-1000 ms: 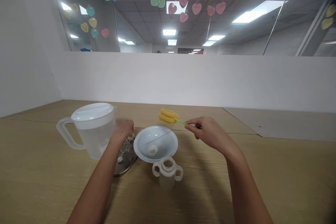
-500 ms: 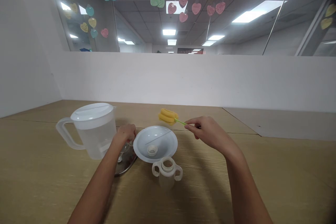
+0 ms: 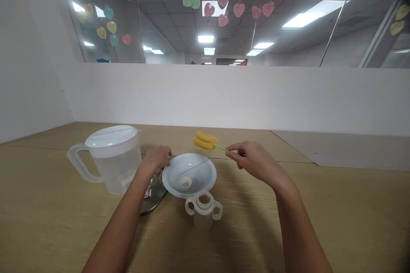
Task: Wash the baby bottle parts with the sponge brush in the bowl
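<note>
In the head view, the left hand (image 3: 156, 158) has shifted rightward from over the metal tray (image 3: 155, 201) to the rim of the white bowl (image 3: 205, 179), its fingers bent, though whether they grip anything cannot be told. The right hand (image 3: 253, 158) pinches the green handle of the yellow sponge brush (image 3: 205, 140), which sits beyond the bowl, while the two-handled cup (image 3: 203, 218) stands upright in front.

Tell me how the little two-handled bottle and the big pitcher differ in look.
Size: the pitcher is clearly larger than the bottle.
Handles: the bottle has a small loop on each side; the pitcher has one long handle.
Top: the bottle's mouth is open, while the pitcher has a white lid on.
Both look whitish and translucent, and stand upright on the table.
</note>
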Demonstrator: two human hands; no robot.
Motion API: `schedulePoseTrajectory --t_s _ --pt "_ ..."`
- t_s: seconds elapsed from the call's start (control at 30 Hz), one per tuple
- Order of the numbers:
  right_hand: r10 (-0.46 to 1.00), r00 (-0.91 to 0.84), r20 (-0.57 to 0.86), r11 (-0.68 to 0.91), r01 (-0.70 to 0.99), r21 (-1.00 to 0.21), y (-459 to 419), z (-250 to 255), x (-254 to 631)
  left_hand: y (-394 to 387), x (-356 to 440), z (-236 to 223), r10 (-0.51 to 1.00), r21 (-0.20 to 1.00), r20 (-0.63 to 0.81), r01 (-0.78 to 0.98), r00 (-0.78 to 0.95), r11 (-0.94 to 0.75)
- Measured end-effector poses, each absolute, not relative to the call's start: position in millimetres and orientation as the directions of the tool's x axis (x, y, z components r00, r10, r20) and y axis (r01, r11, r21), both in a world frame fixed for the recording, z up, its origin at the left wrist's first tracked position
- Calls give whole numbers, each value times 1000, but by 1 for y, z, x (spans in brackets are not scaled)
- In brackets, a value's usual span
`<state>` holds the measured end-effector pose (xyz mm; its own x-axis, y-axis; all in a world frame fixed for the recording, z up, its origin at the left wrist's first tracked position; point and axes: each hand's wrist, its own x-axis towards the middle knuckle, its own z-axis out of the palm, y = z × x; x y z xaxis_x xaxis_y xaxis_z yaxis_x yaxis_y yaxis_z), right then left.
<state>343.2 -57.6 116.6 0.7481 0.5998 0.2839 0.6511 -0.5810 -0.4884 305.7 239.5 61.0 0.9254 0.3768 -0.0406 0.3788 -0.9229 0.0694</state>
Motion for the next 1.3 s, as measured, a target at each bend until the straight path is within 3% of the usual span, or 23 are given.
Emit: schedulePoseTrajectory --t_s 0.17,0.3,0.57,0.93,1.03,1.2,1.3 --pt "608 741 286 -581 660 -476 -57 116 343 203 314 53 214 88 -182 232 960 -969" --pt "607 744 280 -583 655 -481 -58 117 342 190 322 35 170 52 -263 190 950 -980" --pt "612 741 277 -575 657 -487 -58 117 342 195 328 21 139 -5 -241 142 960 -990" --pt "627 737 254 -575 657 -488 -58 119 342 188 321 35 110 40 -246 123 963 -992" --pt "650 725 225 -570 662 -486 -59 116 345 196 316 49 51 106 -141 66 989 -992" --pt "720 673 171 -537 696 -476 -58 114 346 203 305 73 -68 259 282 -144 957 -955" --pt "726 662 187 -511 701 -498 -55 114 344 196 301 80 -88 328 421 -241 903 -913"
